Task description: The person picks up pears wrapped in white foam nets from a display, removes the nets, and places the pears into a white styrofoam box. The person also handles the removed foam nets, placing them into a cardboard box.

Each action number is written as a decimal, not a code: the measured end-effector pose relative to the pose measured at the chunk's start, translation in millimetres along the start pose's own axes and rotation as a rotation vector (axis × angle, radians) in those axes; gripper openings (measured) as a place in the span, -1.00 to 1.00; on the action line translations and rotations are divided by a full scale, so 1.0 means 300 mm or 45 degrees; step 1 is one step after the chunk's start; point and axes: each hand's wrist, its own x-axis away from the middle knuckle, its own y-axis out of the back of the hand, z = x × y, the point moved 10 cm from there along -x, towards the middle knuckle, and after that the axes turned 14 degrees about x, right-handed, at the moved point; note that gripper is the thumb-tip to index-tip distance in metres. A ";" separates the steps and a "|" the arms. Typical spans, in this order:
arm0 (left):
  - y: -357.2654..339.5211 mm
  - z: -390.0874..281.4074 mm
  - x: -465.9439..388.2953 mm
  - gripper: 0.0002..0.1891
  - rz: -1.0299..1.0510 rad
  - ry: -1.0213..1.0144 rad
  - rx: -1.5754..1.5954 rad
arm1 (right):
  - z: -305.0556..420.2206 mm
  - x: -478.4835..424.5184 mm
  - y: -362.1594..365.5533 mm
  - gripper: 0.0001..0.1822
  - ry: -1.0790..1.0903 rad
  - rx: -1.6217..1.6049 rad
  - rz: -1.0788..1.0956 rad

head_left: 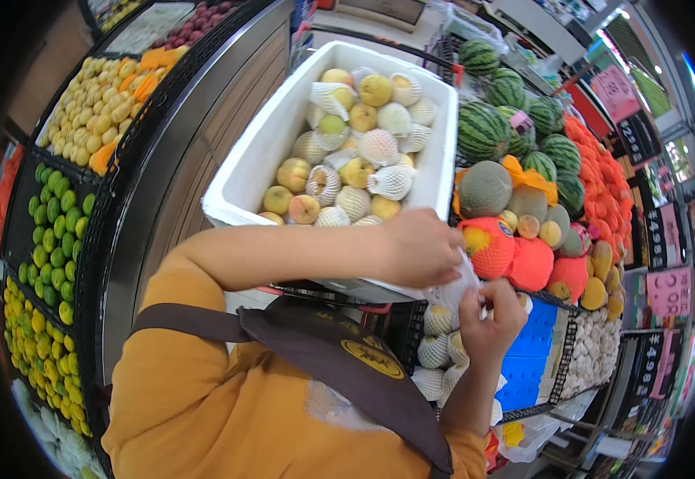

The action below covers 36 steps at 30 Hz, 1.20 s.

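My left hand [422, 248] reaches across from the left, over the near right corner of a white foam box [227, 185]. Its fingers are closed on a white foam net sleeve [452, 293]. Just below and to the right, my right hand [494, 320] pinches the same sleeve between thumb and fingers. Whether a fruit is inside the sleeve cannot be told. Many peach-like fruits [293, 175] lie in the box, some bare, others in white foam nets. Below the hands, more netted fruits [434, 351] sit in a black crate, partly hidden by my right forearm.
Watermelons [483, 130], netted melons [484, 188], red-netted fruits [532, 263] and garlic bulbs [590, 353] are on the right, beside a blue tray liner [524, 359]. Green citrus fruits [57, 257] and pale yellow fruits [93, 117] fill a black-edged display at left.
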 end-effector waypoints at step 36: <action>0.579 0.699 0.618 -0.76 -0.811 0.812 0.198 | 0.333 -0.159 -1.045 -0.30 -0.146 -1.050 1.798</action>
